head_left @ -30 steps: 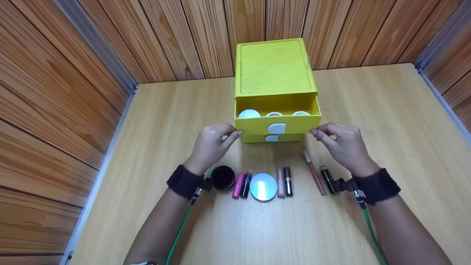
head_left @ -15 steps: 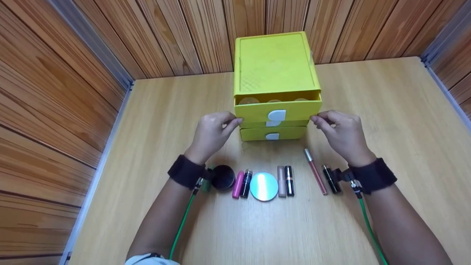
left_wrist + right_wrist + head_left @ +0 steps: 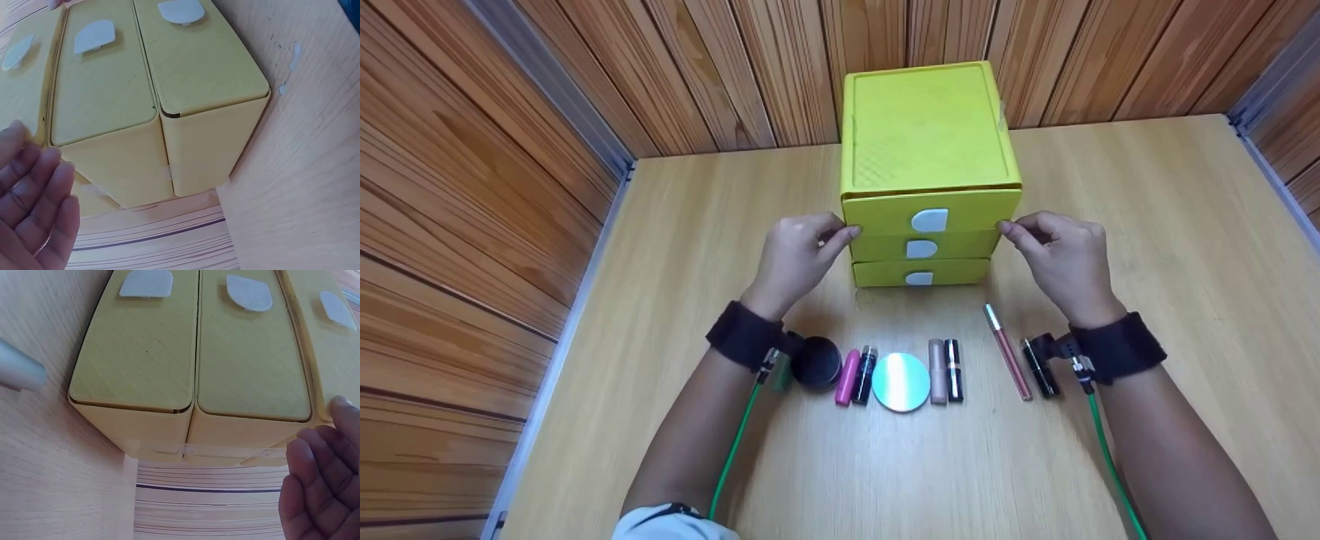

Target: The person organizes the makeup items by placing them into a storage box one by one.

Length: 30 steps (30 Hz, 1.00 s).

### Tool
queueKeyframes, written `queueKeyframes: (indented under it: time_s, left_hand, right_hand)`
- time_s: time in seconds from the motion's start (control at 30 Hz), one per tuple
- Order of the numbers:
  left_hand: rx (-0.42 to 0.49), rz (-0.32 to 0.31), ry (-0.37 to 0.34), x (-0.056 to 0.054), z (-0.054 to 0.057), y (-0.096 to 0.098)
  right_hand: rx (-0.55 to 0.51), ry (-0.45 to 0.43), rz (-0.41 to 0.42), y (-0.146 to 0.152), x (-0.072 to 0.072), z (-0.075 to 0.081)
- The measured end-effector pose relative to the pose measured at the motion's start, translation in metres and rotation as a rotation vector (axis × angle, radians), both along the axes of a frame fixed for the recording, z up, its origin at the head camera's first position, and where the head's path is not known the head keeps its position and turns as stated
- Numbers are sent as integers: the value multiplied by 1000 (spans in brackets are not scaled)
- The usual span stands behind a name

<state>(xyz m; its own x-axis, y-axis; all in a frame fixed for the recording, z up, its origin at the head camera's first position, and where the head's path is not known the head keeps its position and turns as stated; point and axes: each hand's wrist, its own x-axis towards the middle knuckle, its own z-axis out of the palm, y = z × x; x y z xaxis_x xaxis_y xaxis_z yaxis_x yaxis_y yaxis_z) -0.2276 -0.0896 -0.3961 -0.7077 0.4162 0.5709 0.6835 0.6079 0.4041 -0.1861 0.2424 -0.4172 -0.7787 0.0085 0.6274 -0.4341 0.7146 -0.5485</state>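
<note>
A yellow drawer unit [image 3: 922, 127] with three drawers stands against the back wall, each front bearing a white rounded tab. Its top drawer [image 3: 885, 214] is almost fully in, a thin dark line showing along its upper edge. My left hand [image 3: 802, 251] pinches the left lower corner of that front, thumb on the face and index finger behind. At the opposite corner my right hand [image 3: 1061, 259] pinches likewise. Both wrist views show the thumb on the drawer front [image 3: 19, 95], the other fingers curled loosely beside the unit. The drawer's contents are hidden.
Cosmetics lie in a row in front: a dark round jar [image 3: 816, 364], a pink tube [image 3: 847, 377], a shiny round compact [image 3: 901, 382], a slim lip gloss tube [image 3: 1009, 352] and several other small tubes. Green cables [image 3: 733, 450] run along both forearms. Wood-panelled walls enclose the table [image 3: 840, 480].
The top drawer has slid back into the unit, from well out to nearly flush, hiding the white round things inside. Both hands moved away from the body with it.
</note>
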Motion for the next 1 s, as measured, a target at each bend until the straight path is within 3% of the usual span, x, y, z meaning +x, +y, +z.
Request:
queueKeyframes:
  time_s: [0.5,0.73,1.0]
  left_hand:
    - [0,16,-32,-10,0,1]
    - [-15,15,-57,-9,1,0]
    - [-9,20,-78,-7,1,-1]
  right_hand:
    - [-63,-13,-14,-2,-6,-2]
    - [-17,25,111,-16,2,-12]
    - [21,-62,210,-40,0,-19]
